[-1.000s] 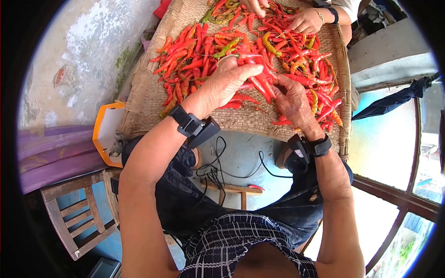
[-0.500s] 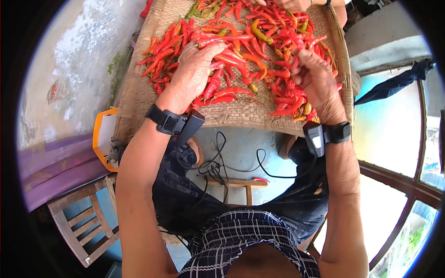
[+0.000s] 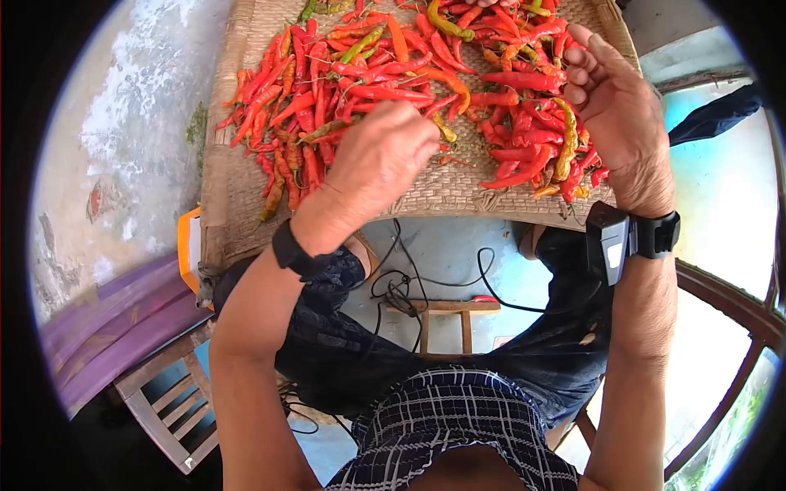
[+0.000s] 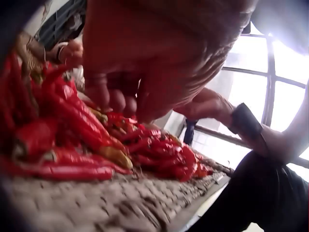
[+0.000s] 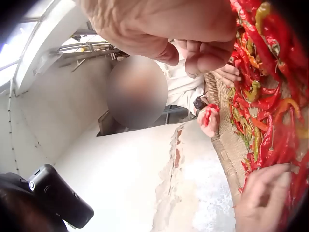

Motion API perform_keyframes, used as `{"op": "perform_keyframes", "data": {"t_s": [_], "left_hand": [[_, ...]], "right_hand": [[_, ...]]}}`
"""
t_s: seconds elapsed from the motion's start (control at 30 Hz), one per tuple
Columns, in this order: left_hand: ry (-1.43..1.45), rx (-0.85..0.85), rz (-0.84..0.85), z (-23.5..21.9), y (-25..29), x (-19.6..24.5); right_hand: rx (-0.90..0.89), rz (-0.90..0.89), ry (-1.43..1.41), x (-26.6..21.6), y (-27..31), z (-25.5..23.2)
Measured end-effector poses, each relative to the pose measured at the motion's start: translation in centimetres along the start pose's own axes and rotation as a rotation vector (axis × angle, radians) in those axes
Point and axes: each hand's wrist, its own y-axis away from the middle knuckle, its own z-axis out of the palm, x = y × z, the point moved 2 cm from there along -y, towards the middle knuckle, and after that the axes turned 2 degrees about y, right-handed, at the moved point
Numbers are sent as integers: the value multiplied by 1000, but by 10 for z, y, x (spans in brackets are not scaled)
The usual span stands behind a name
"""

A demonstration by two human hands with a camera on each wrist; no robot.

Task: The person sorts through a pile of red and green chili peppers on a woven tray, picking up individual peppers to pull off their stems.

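Observation:
Red chili peppers, with some yellow-green ones, lie heaped on a woven bamboo mat. My left hand, a little blurred, is above the near middle of the mat with its fingers curled in. In the left wrist view no pepper shows between the curled fingers. My right hand is at the right edge of the heap, palm turned inward, fingers loosely bent and holding nothing. Its fingertips overlap the peppers in the head view.
Another person's hand grips red pepper pieces across the mat. A wall stands at the left, windows at the right. Below the mat are a black cable, a wooden stool and a red pepper on it.
Both hands were together over a bunch of peppers, then spread apart and let them go onto the heap. The left hand has drawn back toward the middle; the right has moved further right.

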Motion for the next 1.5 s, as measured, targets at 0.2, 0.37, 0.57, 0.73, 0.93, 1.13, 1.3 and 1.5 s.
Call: {"op": "perform_keyframes", "data": {"t_s": [0.2, 0.37, 0.57, 0.73, 0.93, 1.13, 1.3, 1.5], "left_hand": [[-224, -215, 4, 37, 12, -10], [-281, -227, 28, 32, 12, -6], [-341, -203, 40, 35, 8, -6], [-12, -128, -144, 31, 4, -15], [498, -12, -372, 9, -10, -17], [1116, 59, -523, 4, -11, -11], [1243, 99, -509, 8, -8, -5], [1227, 109, -565, 10, -7, -8]], "right_hand": [[-6, -2, -27, -6, -4, -9], [-57, -23, -30, -6, 0, -5], [33, -49, 54, -4, 4, 4], [3, -75, 117, -5, 5, 5], [64, -144, 364, 1, 15, 24], [-174, -13, 770, 50, 29, 50], [-170, 107, 513, 80, 34, 71], [-158, 25, 564, 84, 34, 69]]}}
